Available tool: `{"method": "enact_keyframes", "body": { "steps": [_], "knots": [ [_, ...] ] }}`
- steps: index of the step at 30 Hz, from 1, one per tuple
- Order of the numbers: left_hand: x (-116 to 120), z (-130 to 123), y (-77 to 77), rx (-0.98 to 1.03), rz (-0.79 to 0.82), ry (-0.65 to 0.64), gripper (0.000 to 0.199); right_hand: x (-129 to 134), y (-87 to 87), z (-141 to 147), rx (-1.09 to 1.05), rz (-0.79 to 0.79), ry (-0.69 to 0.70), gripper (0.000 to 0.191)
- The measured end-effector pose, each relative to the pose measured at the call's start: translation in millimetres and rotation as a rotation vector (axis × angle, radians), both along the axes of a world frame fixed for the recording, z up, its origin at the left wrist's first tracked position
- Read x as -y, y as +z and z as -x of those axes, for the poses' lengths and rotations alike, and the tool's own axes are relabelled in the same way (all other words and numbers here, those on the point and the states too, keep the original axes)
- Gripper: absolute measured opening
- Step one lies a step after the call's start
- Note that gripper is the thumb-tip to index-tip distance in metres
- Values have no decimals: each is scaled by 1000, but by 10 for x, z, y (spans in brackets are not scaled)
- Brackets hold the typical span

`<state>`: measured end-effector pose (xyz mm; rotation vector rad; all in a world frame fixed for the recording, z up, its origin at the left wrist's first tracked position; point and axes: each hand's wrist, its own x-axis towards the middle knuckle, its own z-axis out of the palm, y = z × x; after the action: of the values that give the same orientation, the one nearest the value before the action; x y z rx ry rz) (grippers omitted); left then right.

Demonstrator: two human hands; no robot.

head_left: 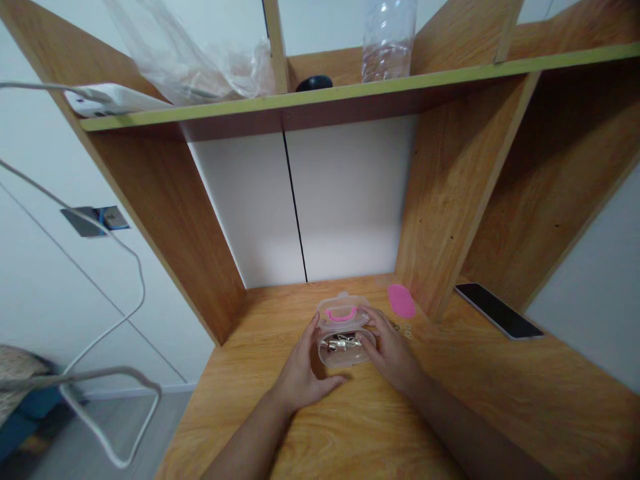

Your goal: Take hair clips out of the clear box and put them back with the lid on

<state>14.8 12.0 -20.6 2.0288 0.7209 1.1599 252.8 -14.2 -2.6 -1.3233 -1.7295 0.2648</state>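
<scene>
A small clear plastic box (345, 359) sits on the wooden desk, its lid (344, 306) with a pink handle (341, 316) tipped open at the back. Shiny metal items (343, 343) lie inside; what they are is too small to tell. My left hand (301, 373) is at the box's left side, thumb and fingers spread apart. On the right, my right hand (389, 348) has its fingers at the lid's right edge and its thumb over the box's right rim. Whether those fingers grip the lid or only touch it is unclear.
A pink oval piece (401, 301) lies behind and right of the box, with small rings (407, 331) near my right hand. A dark-screened phone (497, 311) rests farther right. Overhead, a shelf (320, 100) holds a plastic bottle (389, 43), a bag and a power strip (113, 100).
</scene>
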Motion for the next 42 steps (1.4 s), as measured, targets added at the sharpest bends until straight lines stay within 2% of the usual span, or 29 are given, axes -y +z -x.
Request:
{"method": "enact_keyframes", "body": {
  "steps": [1,2,4,5,8,12,18,23,29,38,42],
  "knots": [
    [-3,-9,-16,56,2,-42,109,-5,1,-6,-8,-10,10,48],
    [-9,-17,-31,119,13,-30,96,-7,5,-10,-18,-11,18,47],
    [-31,-31,-50,217,32,21,92,-1,17,-15,-34,3,28,44],
    [-42,-36,-49,209,69,2,94,6,25,-14,-38,10,37,43],
    [-64,-30,-2,150,130,-104,101,29,46,-8,-55,8,75,40],
    [-47,15,118,-132,-3,-26,76,44,57,-20,-84,-33,53,30],
    [-15,72,190,-271,-143,11,73,13,4,-87,-65,-64,-63,19],
    [-41,97,146,-309,-242,20,70,8,-2,-66,-62,-23,-155,17],
    [-64,83,100,-279,-355,18,69,2,20,-50,-97,12,-201,12],
    [-75,80,103,-253,-423,33,80,-26,-24,-105,-91,29,-159,11],
    [-67,76,132,-261,-488,47,77,-38,-55,-110,-95,-2,-127,14]
  ]
}}
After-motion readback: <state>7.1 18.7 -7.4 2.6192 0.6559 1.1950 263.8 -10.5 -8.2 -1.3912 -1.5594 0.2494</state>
